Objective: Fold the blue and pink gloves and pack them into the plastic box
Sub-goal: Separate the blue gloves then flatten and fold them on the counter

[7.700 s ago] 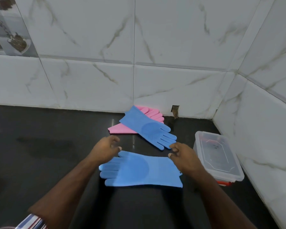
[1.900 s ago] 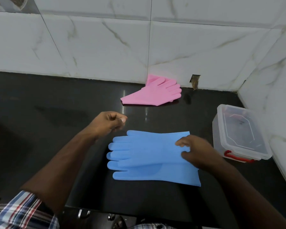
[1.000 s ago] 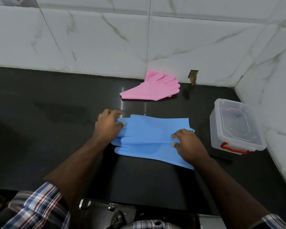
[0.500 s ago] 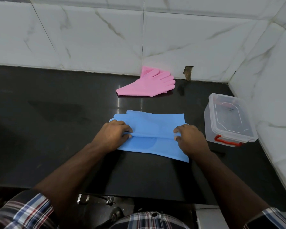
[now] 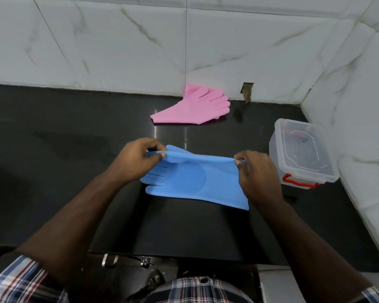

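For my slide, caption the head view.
Both hands, left and right, pinch the blue gloves' far edge, lifting it.

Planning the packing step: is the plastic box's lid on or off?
On. The clear lid sits on the plastic box.

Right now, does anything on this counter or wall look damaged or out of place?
Yes: a small hole gapes in the wall tile at counter level, just right of the pink gloves, showing rough brown material. The plastic box has its lid on.
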`<state>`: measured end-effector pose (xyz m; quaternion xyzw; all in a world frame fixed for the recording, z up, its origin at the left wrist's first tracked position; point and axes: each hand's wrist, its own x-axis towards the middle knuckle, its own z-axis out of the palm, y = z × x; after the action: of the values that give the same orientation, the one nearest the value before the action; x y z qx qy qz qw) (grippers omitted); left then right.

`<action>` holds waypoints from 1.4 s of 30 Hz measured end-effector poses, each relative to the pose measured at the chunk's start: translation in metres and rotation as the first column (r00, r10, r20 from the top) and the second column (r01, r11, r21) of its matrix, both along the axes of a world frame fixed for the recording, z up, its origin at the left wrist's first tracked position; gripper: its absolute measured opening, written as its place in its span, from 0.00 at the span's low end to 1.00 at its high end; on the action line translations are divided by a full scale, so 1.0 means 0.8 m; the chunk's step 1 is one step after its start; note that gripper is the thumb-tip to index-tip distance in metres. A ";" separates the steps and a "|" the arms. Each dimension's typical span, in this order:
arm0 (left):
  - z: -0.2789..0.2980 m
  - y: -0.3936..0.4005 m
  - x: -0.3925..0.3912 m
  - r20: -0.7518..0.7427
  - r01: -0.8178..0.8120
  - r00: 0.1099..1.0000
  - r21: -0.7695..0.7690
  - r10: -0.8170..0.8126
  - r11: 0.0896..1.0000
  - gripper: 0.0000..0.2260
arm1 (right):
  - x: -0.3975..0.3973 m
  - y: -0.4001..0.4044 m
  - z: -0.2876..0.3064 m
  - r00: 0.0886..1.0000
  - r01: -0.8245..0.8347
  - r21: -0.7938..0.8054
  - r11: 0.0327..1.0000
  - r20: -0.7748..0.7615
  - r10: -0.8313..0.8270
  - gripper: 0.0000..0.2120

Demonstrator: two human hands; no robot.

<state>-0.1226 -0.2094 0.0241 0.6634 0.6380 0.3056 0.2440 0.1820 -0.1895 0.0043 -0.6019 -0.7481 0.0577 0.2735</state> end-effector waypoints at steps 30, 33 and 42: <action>-0.073 0.018 -0.031 0.048 -0.356 0.927 -0.190 0.371 0.915 0.18 | -0.001 0.081 -0.005 0.998 0.014 -0.248 0.969 -0.060 -0.030 0.21; -0.067 0.012 -0.023 -0.093 -0.226 0.971 -0.039 0.221 0.973 0.14 | 0.006 0.068 -0.017 0.998 -0.063 -0.432 0.900 -0.014 0.064 0.14; -0.074 -0.008 0.013 -0.306 0.161 0.930 -0.158 -0.204 0.974 0.09 | 0.030 0.045 -0.028 0.960 -0.037 -0.610 0.791 0.200 0.199 0.12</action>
<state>-0.1124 -0.2156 -0.0351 0.7433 0.6232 0.1273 0.2072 0.2057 -0.1535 -0.0181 -0.6114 -0.7560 0.2314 -0.0332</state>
